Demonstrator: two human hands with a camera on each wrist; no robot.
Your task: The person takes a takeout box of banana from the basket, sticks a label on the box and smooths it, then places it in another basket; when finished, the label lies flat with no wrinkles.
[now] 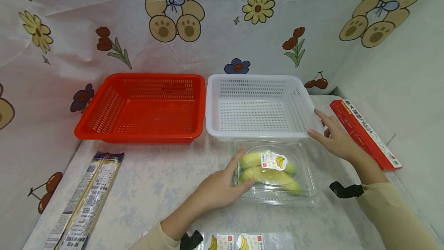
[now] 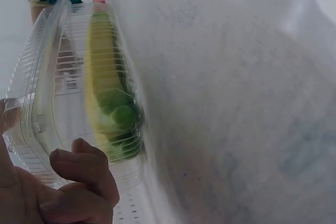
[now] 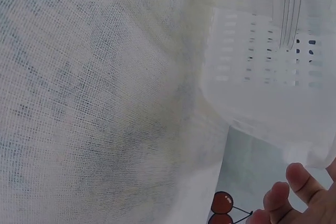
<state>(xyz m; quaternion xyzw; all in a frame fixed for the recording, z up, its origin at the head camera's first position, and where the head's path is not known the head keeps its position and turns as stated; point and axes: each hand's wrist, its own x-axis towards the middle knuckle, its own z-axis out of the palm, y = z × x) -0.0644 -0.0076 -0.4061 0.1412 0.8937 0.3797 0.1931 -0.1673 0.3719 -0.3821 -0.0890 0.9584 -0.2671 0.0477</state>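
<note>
A clear plastic clamshell box (image 1: 306, 173) with green-yellow bananas (image 1: 268, 176) lies on the table, a banana sticker (image 1: 274, 162) on its lid. My left hand (image 1: 222, 188) is at the box's left side, thumb and index finger spread over the lid's edge. In the left wrist view its other fingers (image 2: 84, 169) bend loosely beside the box wall. My right hand (image 1: 334, 138) is at the front right corner of a white slotted basket (image 1: 258, 134), index finger and thumb tips at the rim. Its other fingers (image 3: 302, 182) show loosely bent beside that corner in the right wrist view.
A red slotted basket (image 1: 138, 140) stands left of the white one. Long gold-and-silver packets (image 1: 86, 200) lie at the left, a red pasta box (image 1: 365, 136) at the right. A strip of banana stickers (image 1: 239, 242) lies at the near edge. A printed cloth (image 1: 222, 30) hangs behind.
</note>
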